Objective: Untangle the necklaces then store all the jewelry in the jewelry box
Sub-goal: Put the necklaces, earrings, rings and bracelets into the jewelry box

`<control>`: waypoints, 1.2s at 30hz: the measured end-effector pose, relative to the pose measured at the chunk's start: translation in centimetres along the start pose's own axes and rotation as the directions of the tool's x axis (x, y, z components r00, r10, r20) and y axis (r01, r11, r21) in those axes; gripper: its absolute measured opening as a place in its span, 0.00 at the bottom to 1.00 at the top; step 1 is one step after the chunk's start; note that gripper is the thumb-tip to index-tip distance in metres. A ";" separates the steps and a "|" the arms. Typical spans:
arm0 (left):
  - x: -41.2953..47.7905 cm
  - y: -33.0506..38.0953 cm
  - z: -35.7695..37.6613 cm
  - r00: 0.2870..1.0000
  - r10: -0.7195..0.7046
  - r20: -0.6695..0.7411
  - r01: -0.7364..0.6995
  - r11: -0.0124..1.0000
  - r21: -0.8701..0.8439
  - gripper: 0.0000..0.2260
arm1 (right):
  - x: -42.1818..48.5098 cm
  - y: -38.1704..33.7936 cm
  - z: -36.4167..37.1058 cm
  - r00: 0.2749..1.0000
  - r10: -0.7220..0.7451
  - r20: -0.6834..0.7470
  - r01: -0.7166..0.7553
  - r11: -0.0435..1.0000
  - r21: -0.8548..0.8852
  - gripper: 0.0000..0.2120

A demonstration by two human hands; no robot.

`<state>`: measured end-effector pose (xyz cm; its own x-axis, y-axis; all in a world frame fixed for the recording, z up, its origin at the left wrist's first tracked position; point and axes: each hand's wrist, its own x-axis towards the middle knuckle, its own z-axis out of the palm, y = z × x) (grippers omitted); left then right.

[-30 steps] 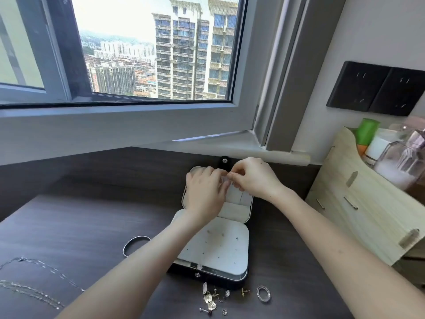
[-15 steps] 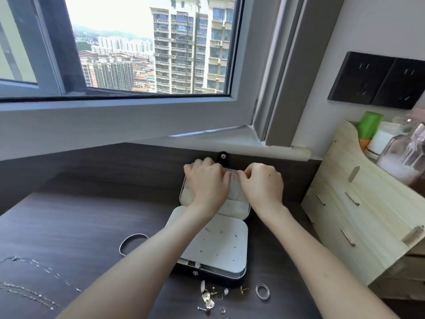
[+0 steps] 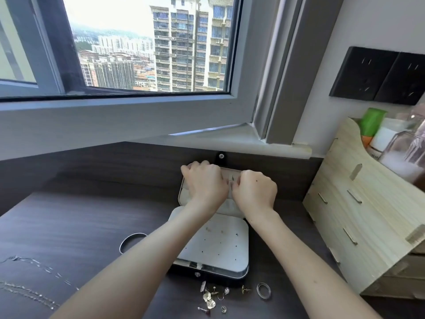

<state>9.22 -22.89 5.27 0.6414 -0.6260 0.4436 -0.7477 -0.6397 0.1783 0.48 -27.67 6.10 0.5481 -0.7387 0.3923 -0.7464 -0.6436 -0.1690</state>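
left hand (image 3: 207, 183), right hand (image 3: 254, 192) side by side at open jewelry box (image 3: 218, 252)

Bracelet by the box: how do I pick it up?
Pinch the bracelet by its rim on the left side, coming from above. It lies flat on the desk, so only the edge offers a grip, and the left forearm covers its right part.

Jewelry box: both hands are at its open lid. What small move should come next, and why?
Probably draw the right hand back to the ring: it and the earrings lie loose on the desk before the jewelry box, not yet stored. Whether anything is held at the lid is hidden.
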 end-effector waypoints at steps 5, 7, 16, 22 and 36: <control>-0.8 -1.0 -1.0 0.997 0.072 0.026 -0.072 0.997 -0.001 0.08 | -0.6 0.5 -0.4 1.000 -0.024 0.016 0.022 0.993 0.119 0.09; -1.1 -1.6 -1.5 0.997 0.073 -0.014 -0.073 0.997 -0.025 0.09 | -0.7 0.9 -1.0 1.000 -0.019 -0.011 0.020 0.985 0.173 0.09; -2.7 -4.4 -4.8 0.991 0.101 0.086 -0.082 0.976 -0.201 0.17 | -2.0 0.1 -2.2 0.959 -0.123 0.256 0.097 0.989 0.111 0.13; -6.0 -10.8 -8.3 0.988 0.065 0.144 -0.019 0.954 -0.299 0.18 | -5.3 -2.0 -4.5 0.961 -0.238 0.143 0.188 0.937 0.293 0.12; -15.4 -25.3 -12.4 0.924 -0.171 0.342 0.257 0.940 -0.226 0.09 | -14.0 -13.0 -0.6 0.663 -0.560 0.496 0.568 0.809 0.154 0.12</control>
<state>16.13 8.52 4.83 0.7792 -0.6217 0.0793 -0.5765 -0.6613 0.4799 2.32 -8.82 3.32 0.9690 -0.2287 -0.0939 -0.2343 -0.9707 -0.0532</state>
